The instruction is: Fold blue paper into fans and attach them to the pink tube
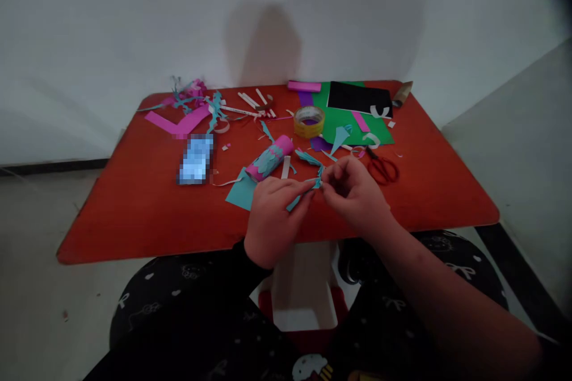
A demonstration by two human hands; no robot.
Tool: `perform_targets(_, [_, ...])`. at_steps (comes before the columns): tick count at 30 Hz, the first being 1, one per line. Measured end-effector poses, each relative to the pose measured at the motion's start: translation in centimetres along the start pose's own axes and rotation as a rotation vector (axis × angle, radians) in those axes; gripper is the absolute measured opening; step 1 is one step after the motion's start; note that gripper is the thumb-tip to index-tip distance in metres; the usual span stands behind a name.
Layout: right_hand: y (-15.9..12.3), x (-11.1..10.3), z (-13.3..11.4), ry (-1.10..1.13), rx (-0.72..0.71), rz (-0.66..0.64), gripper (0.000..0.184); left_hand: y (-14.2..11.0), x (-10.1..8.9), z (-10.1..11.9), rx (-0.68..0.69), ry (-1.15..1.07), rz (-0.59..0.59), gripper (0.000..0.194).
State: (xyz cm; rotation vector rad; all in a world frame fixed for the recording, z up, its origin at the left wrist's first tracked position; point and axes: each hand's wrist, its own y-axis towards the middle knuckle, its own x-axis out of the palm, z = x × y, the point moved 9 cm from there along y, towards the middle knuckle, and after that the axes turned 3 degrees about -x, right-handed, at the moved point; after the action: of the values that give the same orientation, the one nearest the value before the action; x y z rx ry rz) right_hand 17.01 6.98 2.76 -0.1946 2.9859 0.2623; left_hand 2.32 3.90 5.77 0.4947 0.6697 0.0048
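A teal paper strip (295,203) is pinched at the center of the frame between the left hand (273,220) and the right hand (353,195), both closed narrowly on it. Just above them, a pink paper tube (269,158) is laid on a red table (111,220), with red scissors (383,170) to the right.
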Motion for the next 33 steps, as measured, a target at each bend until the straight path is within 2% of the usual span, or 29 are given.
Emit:
perform_targets(11, [0.3,-0.8,0.5,0.098,0.083,-0.003,0.032,0.1,0.1,-1.0,-0.105,-0.097,-0.038,0.019])
perform_targets(22, [1.0,-2.6,1.0,0.181,0.142,0.049,0.033,0.0,0.6,-4.3,-0.451,-0.373,-0.034,0.020])
perform_targets(33, [1.2,-3.3,1.5,0.196,0.168,0.051,0.032,-0.4,0.9,-5.7,-0.587,-0.552,-0.007,0.021])
